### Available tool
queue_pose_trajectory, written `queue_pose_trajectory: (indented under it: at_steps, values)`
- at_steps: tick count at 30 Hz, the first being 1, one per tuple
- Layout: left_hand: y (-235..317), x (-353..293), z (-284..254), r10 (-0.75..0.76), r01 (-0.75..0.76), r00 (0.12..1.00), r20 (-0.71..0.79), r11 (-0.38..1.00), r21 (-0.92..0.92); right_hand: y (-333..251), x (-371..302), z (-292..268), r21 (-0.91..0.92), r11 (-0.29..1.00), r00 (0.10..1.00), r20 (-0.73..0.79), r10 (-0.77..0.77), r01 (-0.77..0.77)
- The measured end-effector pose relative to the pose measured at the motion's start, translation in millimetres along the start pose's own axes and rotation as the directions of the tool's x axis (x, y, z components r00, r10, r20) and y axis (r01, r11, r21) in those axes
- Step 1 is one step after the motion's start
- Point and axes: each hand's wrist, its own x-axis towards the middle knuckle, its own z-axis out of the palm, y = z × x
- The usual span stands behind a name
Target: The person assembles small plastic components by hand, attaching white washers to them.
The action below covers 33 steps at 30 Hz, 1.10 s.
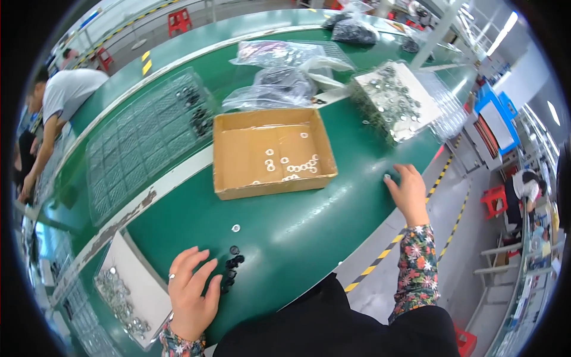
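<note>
My left hand [190,291] rests flat on the green table [297,226], fingers spread, right beside a small cluster of black round parts [232,268]. A single silver ring [236,228] lies just beyond them. My right hand [408,191] reaches out to the table's right edge, fingers curled down onto the surface; whether it holds a small part I cannot tell. Between the hands stands a shallow cardboard box [270,153] with several white rings [291,163] in it.
A clear plastic compartment tray [143,140] lies at the left, with black parts at its far end. A tray of silver rings [392,101] sits at the right, another [128,291] near my left hand. Plastic bags [279,77] lie behind the box. Another person [53,113] leans over at the far left.
</note>
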Motion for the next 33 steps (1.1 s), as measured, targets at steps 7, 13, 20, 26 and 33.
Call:
queue_pose_trajectory:
  at_steps: [7,13,20,26,33]
  values:
    - [-3.9,-5.9,-2.4,-0.016,0.016,1.0,-0.014,1.0,-0.02,2.5,-9.2,16.1,0.116,0.993,0.999,-0.036,0.009,-0.005]
    - [-0.9,-20.9,-13.9,0.045,-0.041,0.998,-0.032,0.993,0.108,20.4,-6.7,22.4,0.158,0.987,0.999,0.02,-0.038,0.034]
    - [-12.3,-70.9,-36.8,-0.25,0.275,0.961,-0.118,0.825,0.494,29.6,-3.9,36.3,0.253,0.966,0.998,-0.046,-0.037,0.048]
    - [-21.8,-78.1,-34.9,-0.235,0.248,0.968,-0.084,0.883,0.398,-59.6,1.5,-8.6,0.616,0.774,0.974,-0.228,0.0,0.145]
    - [-35.0,-88.2,-33.8,-0.275,0.31,0.95,-0.145,0.868,0.387,-228.3,-5.0,-34.2,0.765,0.351,0.732,-0.22,-0.645,0.54]
